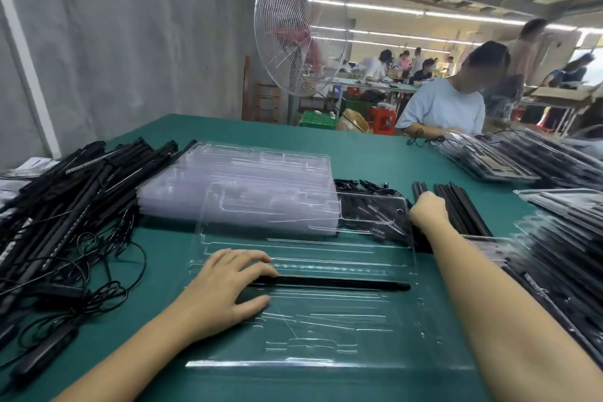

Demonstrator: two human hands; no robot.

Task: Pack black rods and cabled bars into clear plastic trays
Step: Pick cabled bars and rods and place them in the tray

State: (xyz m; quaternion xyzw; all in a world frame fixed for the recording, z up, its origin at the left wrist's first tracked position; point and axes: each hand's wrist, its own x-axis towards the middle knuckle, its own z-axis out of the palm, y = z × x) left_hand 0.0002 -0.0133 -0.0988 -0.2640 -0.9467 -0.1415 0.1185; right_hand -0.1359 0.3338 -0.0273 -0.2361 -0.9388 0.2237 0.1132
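Rod (342, 284), black and thin, lies in a groove of the clear tray (326, 336) directly in front of the person. Its long axis runs left to right across the tray, parallel to the near edge of the green bench (359, 153). The left hand (225, 290) rests flat on the tray's left side, fingers (257, 270) spread and nearly straight. The index fingertip touches the rod's left end, and the thumb lies apart just below it. The rod's right end points at the tray's right rim and stops short of it.

The right hand (427, 210) reaches past the tray's far right corner to a row of loose rods (463, 209) — these lie side by side on the bench, long axes running away from the person and slanting a little leftward as they go. Its fingers are curled out of sight behind the knuckles, so I cannot tell whether they pinch a rod.

Behind the tray stands a stack of empty trays (235, 199), which the front tray's far edge overlaps. To the left is a heap of cabled bars (65, 206) — black cables looping loosely over the bench. Filled trays (489, 163) are piled along the right side.
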